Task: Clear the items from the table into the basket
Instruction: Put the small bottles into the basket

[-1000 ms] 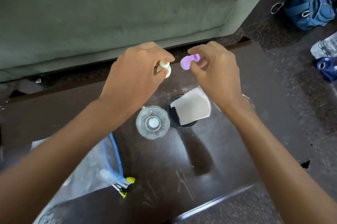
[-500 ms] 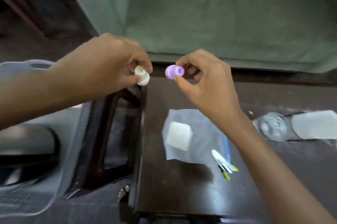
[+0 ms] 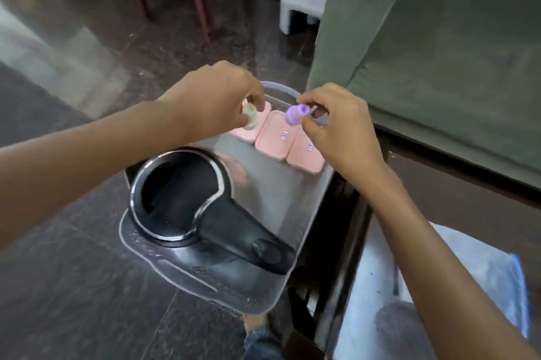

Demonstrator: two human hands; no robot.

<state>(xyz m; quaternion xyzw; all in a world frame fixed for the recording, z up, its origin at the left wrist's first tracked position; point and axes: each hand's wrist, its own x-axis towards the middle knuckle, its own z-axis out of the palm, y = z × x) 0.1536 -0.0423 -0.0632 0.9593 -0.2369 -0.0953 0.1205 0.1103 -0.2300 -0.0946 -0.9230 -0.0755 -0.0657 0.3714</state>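
Head view.
Left hand (image 3: pixel 216 99): fingers pinched on small cream cap (image 3: pixel 250 119), held above far end of clear basket (image 3: pixel 205 286).
Right hand (image 3: pixel 336 128): fingertips pinched on purple cap (image 3: pixel 295 114), just beside the cream one, above pink boxes (image 3: pixel 273 138).
In basket: black kettle (image 3: pixel 187 198) near end, three pink boxes far end.
Basket on floor, beside dark table (image 3: pixel 453 204).
On table: clear bag (image 3: pixel 483 271).
Behind: green sofa (image 3: pixel 439 52).

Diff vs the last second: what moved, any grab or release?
Both hands swung left, off the table and over the clear basket: left hand carrying the white piece, right hand the purple piece. Nothing grabbed or released. Both pinches are unchanged; neither piece is in the basket yet.
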